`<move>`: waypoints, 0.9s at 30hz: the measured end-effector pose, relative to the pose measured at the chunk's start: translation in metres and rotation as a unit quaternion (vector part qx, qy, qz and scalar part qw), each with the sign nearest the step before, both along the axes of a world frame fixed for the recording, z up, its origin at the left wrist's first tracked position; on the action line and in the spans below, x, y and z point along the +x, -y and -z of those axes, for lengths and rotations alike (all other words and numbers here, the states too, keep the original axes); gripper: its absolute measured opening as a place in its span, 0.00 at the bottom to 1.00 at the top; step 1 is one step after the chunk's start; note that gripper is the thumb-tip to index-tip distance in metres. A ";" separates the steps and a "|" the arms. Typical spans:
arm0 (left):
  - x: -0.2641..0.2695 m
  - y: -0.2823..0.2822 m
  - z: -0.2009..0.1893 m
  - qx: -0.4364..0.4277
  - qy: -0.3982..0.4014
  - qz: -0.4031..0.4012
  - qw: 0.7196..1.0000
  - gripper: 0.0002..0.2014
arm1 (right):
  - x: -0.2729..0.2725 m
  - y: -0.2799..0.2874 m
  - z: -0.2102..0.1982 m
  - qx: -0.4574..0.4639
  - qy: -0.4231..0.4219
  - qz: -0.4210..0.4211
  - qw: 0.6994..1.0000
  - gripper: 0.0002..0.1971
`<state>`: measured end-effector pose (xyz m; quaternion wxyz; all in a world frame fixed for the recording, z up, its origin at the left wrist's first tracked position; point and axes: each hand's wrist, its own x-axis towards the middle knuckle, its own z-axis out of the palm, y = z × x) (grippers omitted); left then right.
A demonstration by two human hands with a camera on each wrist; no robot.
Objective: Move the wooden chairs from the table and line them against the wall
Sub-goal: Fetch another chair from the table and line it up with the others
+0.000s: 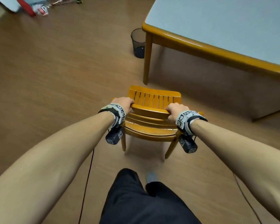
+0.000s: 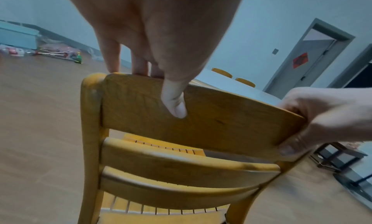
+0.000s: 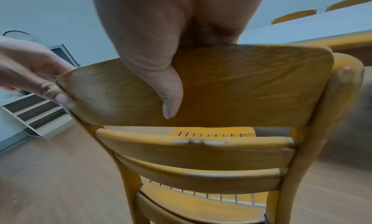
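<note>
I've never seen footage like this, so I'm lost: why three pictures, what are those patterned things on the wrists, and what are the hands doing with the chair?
No machine here: a person wears three cameras. The big picture comes from the head, looking down at both bare arms. The other two come from small black cameras hung under the patterned wrist bands, each looking along a hand. The left hand and the right hand each grip the top rail of a yellow wooden chair, thumbs on its near face, fingers curled over the top. Below is a brown floor; ahead to the right stands a pale-topped table, with a dark mesh bin by its leg.
</note>
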<state>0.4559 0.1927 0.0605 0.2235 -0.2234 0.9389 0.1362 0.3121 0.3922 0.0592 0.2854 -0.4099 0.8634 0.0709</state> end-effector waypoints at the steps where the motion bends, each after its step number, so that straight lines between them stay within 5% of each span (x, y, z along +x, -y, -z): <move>1: -0.009 0.007 -0.003 -0.005 0.007 0.003 1.000 0.03 | -0.008 0.007 -0.003 0.002 0.000 0.005 1.000 0.12; 9: -0.055 0.091 -0.019 -0.021 0.028 0.021 0.999 0.09 | -0.054 0.092 -0.025 0.010 0.017 0.014 1.000 0.14; 27: 0.003 0.363 0.014 -0.027 0.045 -0.127 0.991 0.04 | -0.052 0.417 0.017 0.024 0.016 -0.140 0.990 0.16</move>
